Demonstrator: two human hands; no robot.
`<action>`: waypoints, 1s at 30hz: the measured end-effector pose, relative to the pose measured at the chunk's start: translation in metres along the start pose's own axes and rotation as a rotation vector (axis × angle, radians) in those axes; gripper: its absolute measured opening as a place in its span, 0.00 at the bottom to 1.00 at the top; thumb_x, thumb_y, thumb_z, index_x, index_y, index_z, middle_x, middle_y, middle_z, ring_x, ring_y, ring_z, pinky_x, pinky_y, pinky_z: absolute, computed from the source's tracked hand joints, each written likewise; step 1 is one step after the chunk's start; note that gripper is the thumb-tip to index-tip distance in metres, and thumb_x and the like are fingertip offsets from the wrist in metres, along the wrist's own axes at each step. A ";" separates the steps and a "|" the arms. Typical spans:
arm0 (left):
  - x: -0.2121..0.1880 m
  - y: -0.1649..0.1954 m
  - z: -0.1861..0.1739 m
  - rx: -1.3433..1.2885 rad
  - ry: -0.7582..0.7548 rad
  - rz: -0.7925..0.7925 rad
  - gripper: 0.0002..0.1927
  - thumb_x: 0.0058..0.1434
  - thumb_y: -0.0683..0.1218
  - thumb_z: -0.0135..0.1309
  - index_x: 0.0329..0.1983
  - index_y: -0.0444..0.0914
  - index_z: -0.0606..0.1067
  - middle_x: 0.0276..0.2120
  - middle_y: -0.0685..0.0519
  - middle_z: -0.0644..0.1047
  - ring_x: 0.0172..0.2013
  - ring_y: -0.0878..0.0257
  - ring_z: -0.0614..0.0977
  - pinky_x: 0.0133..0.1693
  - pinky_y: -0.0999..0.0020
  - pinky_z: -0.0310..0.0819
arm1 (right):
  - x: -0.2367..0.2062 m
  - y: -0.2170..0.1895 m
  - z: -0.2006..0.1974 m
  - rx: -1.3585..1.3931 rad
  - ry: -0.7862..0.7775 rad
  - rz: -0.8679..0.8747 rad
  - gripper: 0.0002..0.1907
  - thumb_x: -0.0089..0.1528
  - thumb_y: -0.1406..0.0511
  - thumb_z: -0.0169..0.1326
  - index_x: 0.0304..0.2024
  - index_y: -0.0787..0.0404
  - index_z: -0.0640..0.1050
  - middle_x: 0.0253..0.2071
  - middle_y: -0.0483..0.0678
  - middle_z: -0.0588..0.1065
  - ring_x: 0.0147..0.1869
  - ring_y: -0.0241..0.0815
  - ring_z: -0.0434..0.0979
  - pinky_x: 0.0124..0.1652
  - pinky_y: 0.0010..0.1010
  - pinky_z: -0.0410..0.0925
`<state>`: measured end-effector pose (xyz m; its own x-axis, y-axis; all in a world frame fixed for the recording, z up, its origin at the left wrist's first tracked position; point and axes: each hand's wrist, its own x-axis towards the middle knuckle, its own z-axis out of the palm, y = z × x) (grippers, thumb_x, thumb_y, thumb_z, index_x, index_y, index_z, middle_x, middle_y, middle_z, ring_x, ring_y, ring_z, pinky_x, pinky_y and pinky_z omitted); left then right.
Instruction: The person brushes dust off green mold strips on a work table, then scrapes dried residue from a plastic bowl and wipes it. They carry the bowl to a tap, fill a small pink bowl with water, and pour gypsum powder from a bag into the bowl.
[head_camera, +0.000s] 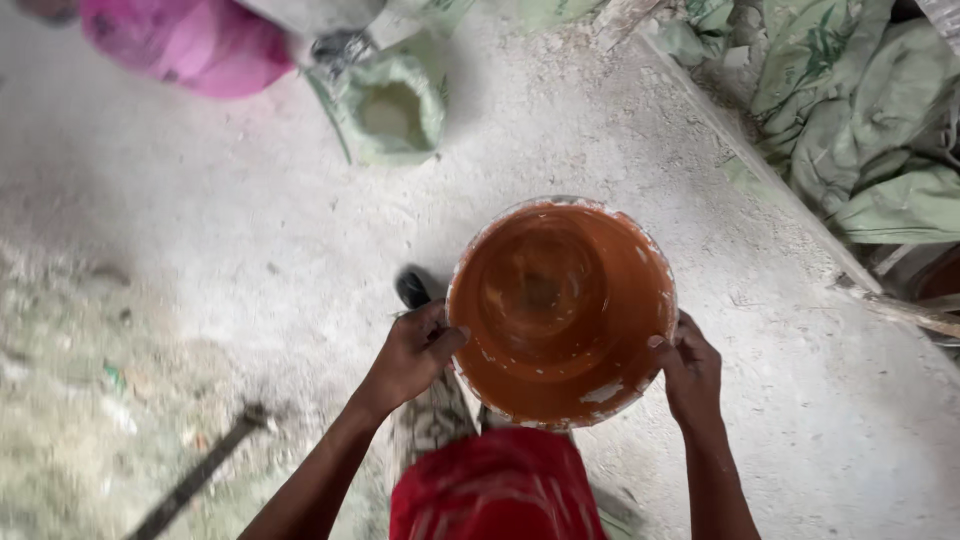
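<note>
From the head camera, looking straight down, an orange bucket (560, 310) sits just right of centre, its mouth open to the lens and its rim flecked with pale crust. The left hand (412, 355) grips the rim at about nine o'clock, thumb hooked over the edge and fingers curled under the outside; the right hand (688, 372) clasps the rim at about four o'clock, thumb on top, fingers wrapped round the wall. Both hands are closed on the bucket. Around it the dusty concrete floor (200, 230) lies open from seven through twelve o'clock, with only a dark stick (205, 470) lying at eight o'clock near the lower edge. At eleven o'clock an open green sack (395, 110) of pale powder stands well apart from the bucket. From one to three o'clock a raised concrete edge (760, 170) runs diagonally, and crumpled green sacks (860, 110) are heaped beyond it. At six o'clock a red garment (495, 490) fills the bottom edge and hides the bucket's base. A dark shoe (412, 288) peeks out behind the left hand. A pink bundle (190, 40) at the top left is cut off by the frame; what it is cannot be told. Whether the bucket rests on the floor or is lifted cannot be told.
</note>
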<state>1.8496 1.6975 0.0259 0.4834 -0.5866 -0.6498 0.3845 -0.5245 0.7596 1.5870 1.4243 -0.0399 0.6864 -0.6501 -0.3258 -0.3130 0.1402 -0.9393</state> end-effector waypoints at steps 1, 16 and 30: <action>0.036 -0.007 -0.002 0.056 -0.035 -0.007 0.11 0.64 0.43 0.54 0.44 0.30 0.78 0.24 0.54 0.78 0.24 0.71 0.79 0.28 0.70 0.78 | 0.021 0.018 0.002 -0.066 0.030 0.069 0.07 0.65 0.65 0.54 0.39 0.63 0.76 0.53 0.51 0.75 0.52 0.37 0.75 0.49 0.28 0.70; 0.604 -0.290 -0.002 0.125 -0.358 0.032 0.09 0.67 0.48 0.52 0.37 0.37 0.69 0.28 0.50 0.75 0.22 0.67 0.81 0.24 0.69 0.83 | 0.338 0.406 0.106 0.275 0.257 0.220 0.09 0.75 0.64 0.56 0.40 0.56 0.72 0.36 0.42 0.72 0.39 0.32 0.71 0.38 0.28 0.66; 0.581 -0.286 -0.164 0.862 -0.117 0.639 0.29 0.71 0.56 0.44 0.65 0.31 0.64 0.61 0.34 0.70 0.61 0.42 0.71 0.60 0.46 0.63 | 0.456 0.370 0.167 -1.198 0.117 -0.159 0.23 0.74 0.52 0.52 0.60 0.64 0.74 0.49 0.58 0.77 0.48 0.52 0.81 0.47 0.39 0.75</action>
<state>2.1497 1.6083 -0.5638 0.3025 -0.9372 -0.1735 -0.6179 -0.3314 0.7130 1.8939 1.3037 -0.5536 0.7280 -0.6698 -0.1461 -0.6821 -0.6861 -0.2530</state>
